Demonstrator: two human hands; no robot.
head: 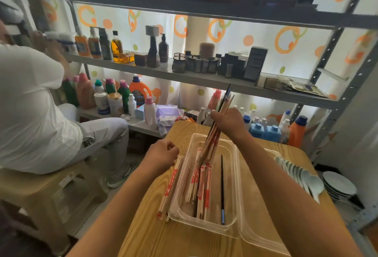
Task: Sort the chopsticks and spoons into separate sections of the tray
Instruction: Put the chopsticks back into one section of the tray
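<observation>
Curling the left hand (163, 153) loosely over wrapped chopsticks (170, 188) lying beside the tray (236, 166), grip unclear; gripping a tilted bundle (212, 134) in the right hand (229, 122), ends standing in the tray; leaving spoons (300, 177) rightward; probably mid chopstick-sorting, next needing the bundle lowered flat

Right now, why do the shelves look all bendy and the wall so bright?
In the head view, the wide lens bows the metal shelves; daylight glows through the dotted curtain, leaving the bottles dark; the right hand gripping the bundle of chopsticks looks slightly blurred.
</observation>
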